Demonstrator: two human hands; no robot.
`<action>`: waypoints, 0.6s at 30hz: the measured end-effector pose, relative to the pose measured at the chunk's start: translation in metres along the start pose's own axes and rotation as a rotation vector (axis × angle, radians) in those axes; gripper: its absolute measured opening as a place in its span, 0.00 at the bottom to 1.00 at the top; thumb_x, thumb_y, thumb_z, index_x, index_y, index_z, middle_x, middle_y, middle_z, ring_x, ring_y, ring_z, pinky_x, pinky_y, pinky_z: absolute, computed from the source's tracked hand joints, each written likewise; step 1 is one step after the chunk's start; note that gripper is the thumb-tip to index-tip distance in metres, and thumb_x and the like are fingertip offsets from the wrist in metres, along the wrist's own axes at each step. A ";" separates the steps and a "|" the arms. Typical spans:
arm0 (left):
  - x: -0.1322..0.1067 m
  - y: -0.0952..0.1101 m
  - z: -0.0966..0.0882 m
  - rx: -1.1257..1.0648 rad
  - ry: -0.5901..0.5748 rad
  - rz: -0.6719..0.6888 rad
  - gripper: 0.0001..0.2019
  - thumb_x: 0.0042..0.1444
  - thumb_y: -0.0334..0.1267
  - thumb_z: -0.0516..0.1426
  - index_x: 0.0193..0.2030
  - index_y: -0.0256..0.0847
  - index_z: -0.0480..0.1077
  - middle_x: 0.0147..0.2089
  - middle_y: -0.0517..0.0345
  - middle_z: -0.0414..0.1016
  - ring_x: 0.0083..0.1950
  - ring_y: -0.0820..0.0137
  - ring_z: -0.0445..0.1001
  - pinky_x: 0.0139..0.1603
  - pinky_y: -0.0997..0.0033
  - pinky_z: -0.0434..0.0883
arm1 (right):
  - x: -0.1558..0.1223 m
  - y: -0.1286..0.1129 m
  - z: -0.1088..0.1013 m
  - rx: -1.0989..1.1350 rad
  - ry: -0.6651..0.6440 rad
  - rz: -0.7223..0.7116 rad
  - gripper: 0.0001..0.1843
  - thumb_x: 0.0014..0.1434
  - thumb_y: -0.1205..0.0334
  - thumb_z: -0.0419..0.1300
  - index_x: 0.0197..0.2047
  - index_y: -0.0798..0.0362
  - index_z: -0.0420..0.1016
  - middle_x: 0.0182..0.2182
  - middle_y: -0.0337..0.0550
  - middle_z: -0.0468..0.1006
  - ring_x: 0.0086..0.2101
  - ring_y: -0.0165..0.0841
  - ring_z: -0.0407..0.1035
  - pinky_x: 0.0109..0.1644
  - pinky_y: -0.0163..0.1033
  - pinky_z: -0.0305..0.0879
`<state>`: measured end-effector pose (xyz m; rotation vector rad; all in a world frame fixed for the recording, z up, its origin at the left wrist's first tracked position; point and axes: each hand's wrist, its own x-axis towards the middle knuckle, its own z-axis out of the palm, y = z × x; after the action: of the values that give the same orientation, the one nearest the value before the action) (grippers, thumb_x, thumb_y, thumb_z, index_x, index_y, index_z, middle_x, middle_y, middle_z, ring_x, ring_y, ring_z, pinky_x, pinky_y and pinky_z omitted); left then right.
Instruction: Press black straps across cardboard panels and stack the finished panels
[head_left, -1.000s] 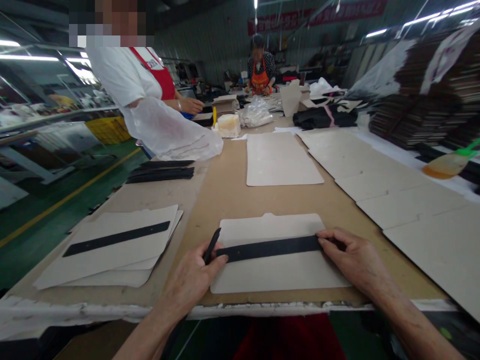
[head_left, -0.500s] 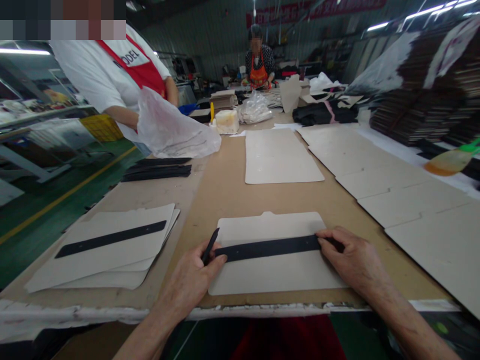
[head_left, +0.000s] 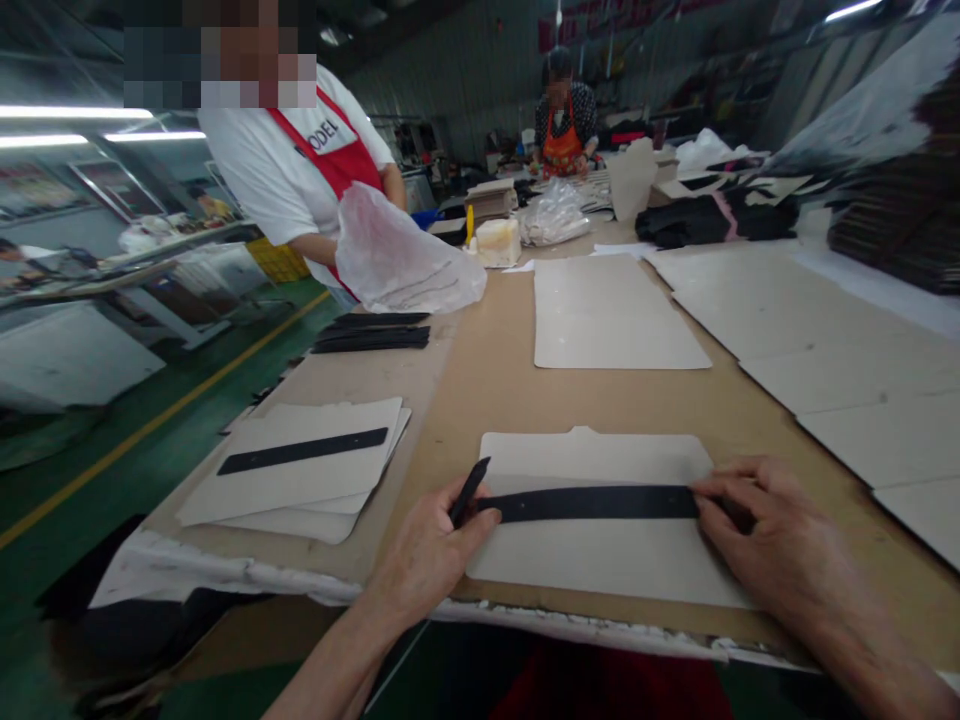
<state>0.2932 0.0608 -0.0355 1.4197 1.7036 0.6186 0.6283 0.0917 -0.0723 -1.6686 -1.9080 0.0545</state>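
Note:
A light grey board (head_left: 600, 560) with a small tab on its far edge lies in front of me. Across it runs a black strip (head_left: 600, 503), its ends in my two hands and a faint shadow on the board behind it. My left hand (head_left: 435, 545) pinches the strip's left end between thumb and fingers. A short black pointed piece (head_left: 470, 492) sticks up from that same hand; its kind I cannot make out. At the board's right edge, my right hand (head_left: 765, 530) is closed on the strip's other end, fingertips partly hidden.
To the left, stacked boards (head_left: 277, 500) carry another black strip (head_left: 304, 451). Behind them lie more black strips (head_left: 371, 338). A blank board (head_left: 611, 315) sits ahead, overlapping boards (head_left: 847, 370) at right. A co-worker in a red apron (head_left: 337, 150) stands beside a plastic bag (head_left: 409, 260).
The view has swung left, so the table and boards appear farther right. Both hands keep hold of the strip, which now bows slightly over the board.

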 end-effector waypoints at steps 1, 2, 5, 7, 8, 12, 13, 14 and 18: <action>-0.006 0.000 -0.003 -0.012 -0.030 0.031 0.09 0.57 0.42 0.57 0.39 0.40 0.73 0.35 0.62 0.73 0.38 0.68 0.71 0.40 0.72 0.63 | 0.000 0.002 0.000 -0.007 -0.026 0.003 0.16 0.59 0.50 0.53 0.34 0.48 0.79 0.39 0.43 0.75 0.35 0.35 0.73 0.38 0.40 0.69; -0.011 0.001 -0.006 -0.020 -0.066 0.068 0.08 0.57 0.41 0.57 0.38 0.40 0.73 0.35 0.62 0.72 0.38 0.69 0.70 0.40 0.73 0.63 | 0.001 0.004 0.000 -0.015 -0.068 0.007 0.16 0.58 0.49 0.53 0.33 0.47 0.79 0.38 0.42 0.76 0.35 0.35 0.74 0.38 0.40 0.69; -0.024 0.006 -0.013 -0.017 -0.156 0.165 0.05 0.57 0.39 0.58 0.34 0.40 0.71 0.35 0.63 0.70 0.38 0.72 0.69 0.39 0.75 0.62 | 0.001 0.010 0.001 -0.060 -0.132 0.045 0.17 0.57 0.47 0.52 0.33 0.45 0.78 0.38 0.41 0.78 0.34 0.36 0.75 0.38 0.42 0.70; -0.026 0.009 -0.014 -0.008 -0.154 0.146 0.05 0.57 0.38 0.58 0.33 0.40 0.71 0.35 0.64 0.71 0.38 0.72 0.69 0.40 0.75 0.62 | -0.001 0.015 0.004 -0.093 -0.100 0.056 0.18 0.58 0.45 0.51 0.34 0.44 0.77 0.39 0.40 0.79 0.35 0.37 0.75 0.38 0.43 0.70; -0.024 0.011 -0.014 -0.004 -0.135 0.116 0.05 0.57 0.38 0.57 0.33 0.40 0.71 0.35 0.63 0.72 0.38 0.71 0.70 0.40 0.74 0.62 | -0.002 0.018 0.006 -0.103 -0.077 0.050 0.18 0.58 0.45 0.50 0.34 0.43 0.77 0.40 0.40 0.79 0.36 0.38 0.75 0.39 0.43 0.71; -0.009 0.013 -0.009 0.003 -0.031 0.020 0.06 0.58 0.38 0.56 0.37 0.40 0.73 0.36 0.60 0.76 0.40 0.68 0.73 0.41 0.71 0.63 | -0.006 0.033 0.014 -0.142 -0.053 -0.003 0.18 0.58 0.42 0.50 0.33 0.42 0.76 0.39 0.38 0.79 0.36 0.37 0.75 0.39 0.43 0.71; -0.005 0.013 -0.007 0.005 -0.004 0.013 0.06 0.58 0.37 0.56 0.37 0.40 0.74 0.36 0.60 0.77 0.41 0.67 0.73 0.42 0.70 0.63 | -0.007 0.036 0.016 -0.145 -0.053 -0.014 0.18 0.58 0.42 0.50 0.34 0.42 0.76 0.39 0.37 0.78 0.36 0.37 0.75 0.38 0.43 0.71; -0.002 0.013 -0.004 0.009 0.023 0.007 0.06 0.57 0.36 0.56 0.38 0.40 0.74 0.37 0.59 0.78 0.41 0.66 0.74 0.42 0.70 0.63 | -0.008 0.039 0.017 -0.149 -0.054 -0.021 0.18 0.58 0.41 0.50 0.35 0.41 0.75 0.39 0.36 0.78 0.36 0.37 0.75 0.38 0.43 0.71; 0.007 0.013 0.004 0.053 0.101 -0.040 0.06 0.56 0.34 0.57 0.38 0.38 0.75 0.38 0.55 0.79 0.42 0.64 0.75 0.42 0.69 0.63 | -0.010 0.047 0.020 -0.159 -0.060 -0.026 0.18 0.59 0.40 0.50 0.38 0.40 0.74 0.43 0.35 0.78 0.41 0.37 0.76 0.42 0.45 0.71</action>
<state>0.3033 0.0705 -0.0292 1.4082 1.8357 0.6369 0.6611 0.0993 -0.1120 -1.7626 -2.0247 -0.0591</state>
